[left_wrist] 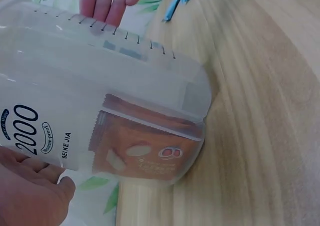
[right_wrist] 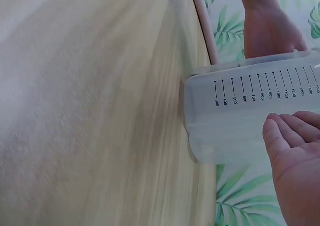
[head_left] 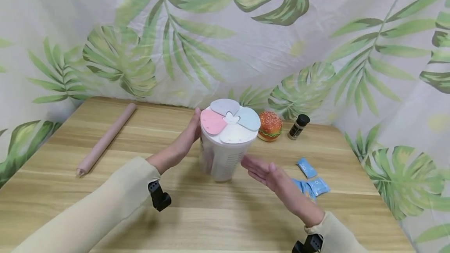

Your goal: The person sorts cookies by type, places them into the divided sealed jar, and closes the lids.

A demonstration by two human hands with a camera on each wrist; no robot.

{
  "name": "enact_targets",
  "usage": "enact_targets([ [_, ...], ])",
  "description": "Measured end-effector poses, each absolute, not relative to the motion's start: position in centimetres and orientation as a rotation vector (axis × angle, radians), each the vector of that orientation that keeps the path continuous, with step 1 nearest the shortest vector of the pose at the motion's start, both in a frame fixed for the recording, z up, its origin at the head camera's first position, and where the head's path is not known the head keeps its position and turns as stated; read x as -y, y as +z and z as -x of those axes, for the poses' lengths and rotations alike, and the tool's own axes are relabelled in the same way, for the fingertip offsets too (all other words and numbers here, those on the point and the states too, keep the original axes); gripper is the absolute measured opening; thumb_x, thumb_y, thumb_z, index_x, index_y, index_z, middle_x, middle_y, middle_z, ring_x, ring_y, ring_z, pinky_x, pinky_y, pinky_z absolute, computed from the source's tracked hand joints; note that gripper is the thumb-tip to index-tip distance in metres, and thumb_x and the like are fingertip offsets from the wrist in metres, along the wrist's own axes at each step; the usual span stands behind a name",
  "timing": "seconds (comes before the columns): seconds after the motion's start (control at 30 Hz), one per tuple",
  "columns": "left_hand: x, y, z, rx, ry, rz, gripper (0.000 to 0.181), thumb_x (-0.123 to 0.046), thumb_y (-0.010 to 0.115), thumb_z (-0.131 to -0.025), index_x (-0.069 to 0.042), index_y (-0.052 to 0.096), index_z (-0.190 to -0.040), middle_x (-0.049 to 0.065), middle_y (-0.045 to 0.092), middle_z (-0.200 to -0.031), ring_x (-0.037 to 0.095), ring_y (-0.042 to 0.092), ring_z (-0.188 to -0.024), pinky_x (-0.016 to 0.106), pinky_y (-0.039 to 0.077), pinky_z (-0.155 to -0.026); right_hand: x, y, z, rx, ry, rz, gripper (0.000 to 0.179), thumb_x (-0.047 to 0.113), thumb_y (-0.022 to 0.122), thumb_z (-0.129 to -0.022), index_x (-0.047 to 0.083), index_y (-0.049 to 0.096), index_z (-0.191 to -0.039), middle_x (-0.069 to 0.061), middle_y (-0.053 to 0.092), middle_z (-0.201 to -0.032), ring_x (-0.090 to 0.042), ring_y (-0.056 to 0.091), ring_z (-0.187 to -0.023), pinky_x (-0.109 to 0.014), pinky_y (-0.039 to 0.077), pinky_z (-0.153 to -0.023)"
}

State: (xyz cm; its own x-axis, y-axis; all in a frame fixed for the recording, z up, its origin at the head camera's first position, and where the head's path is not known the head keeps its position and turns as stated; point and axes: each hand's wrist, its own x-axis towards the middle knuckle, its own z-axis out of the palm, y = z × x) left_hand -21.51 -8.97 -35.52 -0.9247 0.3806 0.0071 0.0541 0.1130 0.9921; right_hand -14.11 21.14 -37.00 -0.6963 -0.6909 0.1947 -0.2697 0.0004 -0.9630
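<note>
A tall translucent storage canister (head_left: pixel 225 161) stands on the wooden table. Its round lid has pink, grey, blue and white petal-shaped flaps (head_left: pixel 213 122). In the left wrist view an orange-brown packet (left_wrist: pixel 142 151) shows through the wall, beside an inner divider. My left hand (head_left: pixel 183 140) touches the canister's left side, thumb up near the lid, the other fingers partly hidden behind it. On the right, my right hand (head_left: pixel 279 182) is held with straight fingers close to the lower wall. From the right wrist view, its fingertips overlap the side with the printed scale (right_wrist: pixel 265 85).
A long pink roll (head_left: pixel 107 139) lies on the left of the table. Behind the canister sit a toy burger (head_left: pixel 270 126) and a small black-capped bottle (head_left: pixel 299 127). Several blue packets (head_left: pixel 318 186) lie beyond my right wrist. Leaf-printed cloth (head_left: pixel 197 50) hangs around the table.
</note>
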Motion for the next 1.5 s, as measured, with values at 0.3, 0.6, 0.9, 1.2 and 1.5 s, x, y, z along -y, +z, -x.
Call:
enact_targets([
  [0.3, 9.0, -35.5, 21.9, -2.111, 1.889, -0.392, 0.084, -0.063, -0.006, -0.106, -0.01, 0.003, -0.169, 0.013, 0.005, -0.178, 0.034, 0.006, -0.166, 0.055, 0.007, -0.136, -20.8, -37.3, 13.2, -1.985, -1.706, 1.039, 0.072, 0.042, 0.012, -0.116, -0.015, 0.026, -0.158, -0.041, 0.03, -0.161, -0.003, 0.043, -0.151, -0.019, 0.037, -0.123],
  [0.6, 8.8, -35.4, 22.0, -2.085, 1.911, -0.363, 0.083, -0.064, -0.006, -0.105, -0.012, 0.001, -0.17, 0.009, -0.001, -0.179, 0.031, 0.001, -0.167, 0.055, 0.007, -0.136, -20.6, -37.4, 12.9, -2.01, -1.684, 1.051, 0.069, 0.039, 0.012, -0.117, -0.014, 0.029, -0.158, -0.038, 0.034, -0.162, -0.007, 0.043, -0.152, -0.021, 0.038, -0.123],
  [0.9, 8.8, -35.6, 22.0, -2.09, 1.907, -0.351, 0.085, -0.067, -0.005, -0.104, -0.015, 0.003, -0.17, 0.009, 0.002, -0.179, 0.032, 0.002, -0.167, 0.057, 0.006, -0.135, -20.4, -37.8, 12.7, -2.037, -1.665, 1.038, 0.068, 0.038, 0.013, -0.116, -0.013, 0.032, -0.157, -0.036, 0.038, -0.161, -0.007, 0.045, -0.151, -0.022, 0.039, -0.122],
  [1.2, 10.7, -34.8, 22.0, -2.451, 1.762, -0.301, 0.085, -0.058, -0.002, -0.11, -0.002, 0.031, -0.164, 0.022, 0.034, -0.169, 0.044, 0.036, -0.155, 0.056, 0.026, -0.131, -20.3, -36.6, 12.7, -2.345, -1.434, 0.854, 0.042, 0.015, 0.05, -0.111, 0.002, 0.051, -0.152, -0.021, 0.058, -0.152, -0.033, 0.059, -0.14, -0.021, 0.053, -0.108],
  [1.5, 13.5, -31.4, 20.1, -3.053, 1.676, -0.817, 0.045, -0.03, 0.046, -0.114, -0.003, 0.057, -0.148, 0.016, 0.063, -0.149, 0.034, 0.058, -0.14, 0.054, 0.045, -0.118, -20.3, -33.0, 13.1, -2.827, -1.34, 1.307, 0.021, -0.001, 0.068, -0.098, 0.01, 0.077, -0.114, -0.001, 0.08, -0.105, -0.004, 0.07, -0.089, -0.02, 0.058, -0.076],
])
